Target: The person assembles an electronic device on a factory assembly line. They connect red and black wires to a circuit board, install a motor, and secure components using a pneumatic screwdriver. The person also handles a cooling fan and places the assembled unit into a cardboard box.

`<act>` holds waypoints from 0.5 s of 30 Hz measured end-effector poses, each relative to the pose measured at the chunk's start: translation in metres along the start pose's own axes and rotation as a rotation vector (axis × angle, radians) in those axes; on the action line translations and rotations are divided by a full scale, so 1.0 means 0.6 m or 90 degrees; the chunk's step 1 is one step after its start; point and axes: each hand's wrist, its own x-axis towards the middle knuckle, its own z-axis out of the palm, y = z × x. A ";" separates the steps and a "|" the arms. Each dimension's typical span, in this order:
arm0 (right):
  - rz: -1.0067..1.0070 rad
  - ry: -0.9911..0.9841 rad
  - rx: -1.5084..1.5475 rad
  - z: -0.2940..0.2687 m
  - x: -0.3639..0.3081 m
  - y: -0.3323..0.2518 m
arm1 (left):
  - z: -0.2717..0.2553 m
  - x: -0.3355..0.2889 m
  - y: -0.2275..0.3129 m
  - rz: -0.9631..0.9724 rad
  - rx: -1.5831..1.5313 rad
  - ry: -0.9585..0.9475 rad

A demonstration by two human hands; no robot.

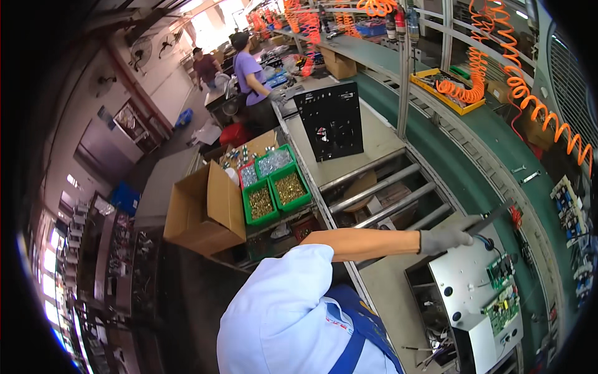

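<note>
My left hand (pixel 447 239), in a grey glove, reaches across to the right with its fingers closed on a thin black strip or panel edge (pixel 493 218). The strip is tilted, and its far end points up and to the right. Just below my hand stands a metal housing (pixel 464 280) with a pale top. On that top are green circuit boards (pixel 503 308), dark round fittings and some cables. The housing's near side is open, with dark parts and wires inside. My right hand is out of view.
A black perforated panel (pixel 330 121) stands upright on the line beyond steel rollers (pixel 389 196). Left are green bins (pixel 289 188) of small fasteners and an open cardboard box (pixel 205 215). Orange coiled hoses (pixel 476 68) hang at right. Two people (pixel 250 78) are farther back.
</note>
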 end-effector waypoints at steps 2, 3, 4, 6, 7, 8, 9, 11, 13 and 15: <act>0.007 -0.006 0.004 -0.017 0.055 0.034 | 0.094 0.039 0.008 0.013 -0.017 0.013; 0.017 0.002 0.002 -0.027 0.062 0.033 | 0.116 0.058 0.006 0.005 -0.019 0.004; 0.022 0.003 0.002 -0.035 0.070 0.036 | 0.138 0.073 -0.020 0.055 -0.018 0.017; 0.029 0.013 -0.003 -0.063 0.083 0.039 | 0.200 0.102 -0.061 0.102 0.027 0.044; 0.034 0.019 -0.003 -0.078 0.086 0.047 | 0.235 0.103 -0.069 0.126 0.048 0.057; 0.036 0.025 -0.006 -0.095 0.088 0.054 | 0.274 0.104 -0.073 0.116 0.101 0.051; 0.039 0.024 -0.006 -0.112 0.091 0.059 | 0.317 0.103 -0.089 0.122 0.149 0.077; 0.051 0.040 -0.026 -0.147 0.093 0.065 | 0.393 0.106 -0.097 0.137 0.175 0.065; 0.059 0.050 -0.038 -0.182 0.096 0.063 | 0.473 0.115 -0.134 0.162 0.180 0.106; 0.067 0.056 -0.044 -0.210 0.099 0.054 | 0.545 0.122 -0.144 0.130 0.204 0.108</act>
